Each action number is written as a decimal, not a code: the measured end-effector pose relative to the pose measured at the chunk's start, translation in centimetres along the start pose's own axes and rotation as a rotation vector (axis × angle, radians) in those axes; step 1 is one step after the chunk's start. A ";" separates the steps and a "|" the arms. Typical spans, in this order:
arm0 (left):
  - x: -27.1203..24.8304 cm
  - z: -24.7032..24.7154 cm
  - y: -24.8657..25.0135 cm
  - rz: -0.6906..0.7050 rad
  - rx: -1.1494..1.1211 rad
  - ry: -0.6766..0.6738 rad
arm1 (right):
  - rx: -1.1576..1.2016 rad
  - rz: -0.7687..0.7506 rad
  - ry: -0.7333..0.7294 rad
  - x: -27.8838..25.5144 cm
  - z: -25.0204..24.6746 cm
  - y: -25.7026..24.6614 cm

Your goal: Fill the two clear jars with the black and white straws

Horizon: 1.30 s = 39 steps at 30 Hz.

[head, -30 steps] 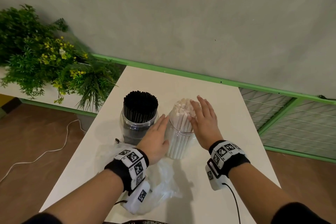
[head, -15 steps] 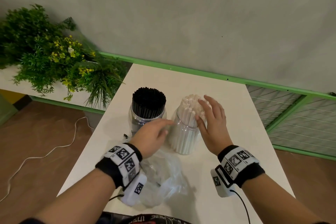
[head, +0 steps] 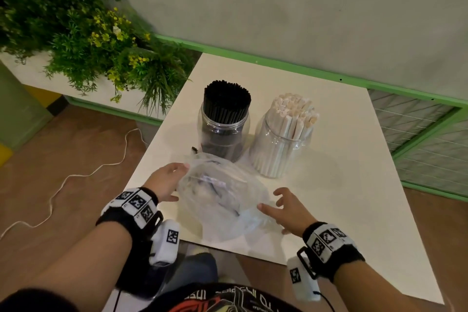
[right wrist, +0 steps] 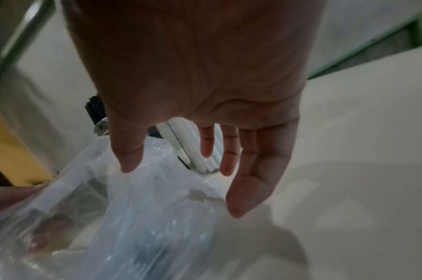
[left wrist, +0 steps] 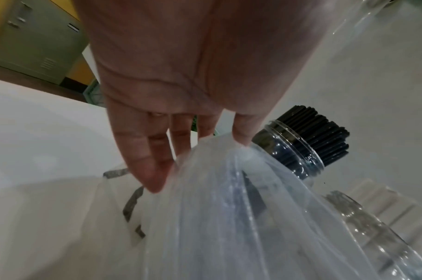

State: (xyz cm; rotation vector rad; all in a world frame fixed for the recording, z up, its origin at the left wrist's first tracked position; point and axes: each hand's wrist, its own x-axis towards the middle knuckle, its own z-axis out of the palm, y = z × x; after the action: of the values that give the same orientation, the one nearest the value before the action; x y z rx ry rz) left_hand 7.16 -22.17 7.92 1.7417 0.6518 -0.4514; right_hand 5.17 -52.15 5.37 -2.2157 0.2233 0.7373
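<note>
Pinching a fold of the limp plastic bag (head: 222,200), left hand (head: 166,180) sat at its 9 o'clock. At 12 and 1 o'clock stood the black-straw jar (head: 222,134) and white-straw jar (head: 278,154), full; likely light, slick, tippy, so grip round the belly. Right hand (head: 288,210), fingers spread, touched the bag at 3 o'clock.

Glossy clear plastic jars (head: 223,132); thin filmy plastic bag (head: 222,200); matt smooth table (head: 349,159).

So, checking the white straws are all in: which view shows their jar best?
The head view: the jar of white straws stands whole, packed full. The right wrist view shows only a sliver past the right hand; the left wrist view, a blurred part at the edge.
</note>
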 end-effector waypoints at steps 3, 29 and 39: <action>0.1 0.2 -0.1 0.034 -0.019 0.034 | 0.151 -0.025 -0.023 -0.2 1.0 0.1; -2.5 -5.4 8.1 0.606 0.710 0.191 | -1.032 -0.351 0.735 -6.5 -3.9 -5.4; -4.8 -5.6 9.6 0.409 -0.069 -0.127 | 0.188 -0.525 0.306 -8.9 -10.4 -4.9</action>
State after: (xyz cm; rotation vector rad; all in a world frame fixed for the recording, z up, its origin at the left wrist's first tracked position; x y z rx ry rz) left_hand 9.35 -19.42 19.54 1.7100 0.2079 -0.2475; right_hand 4.26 -56.97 19.04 -2.0648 -0.1350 0.0869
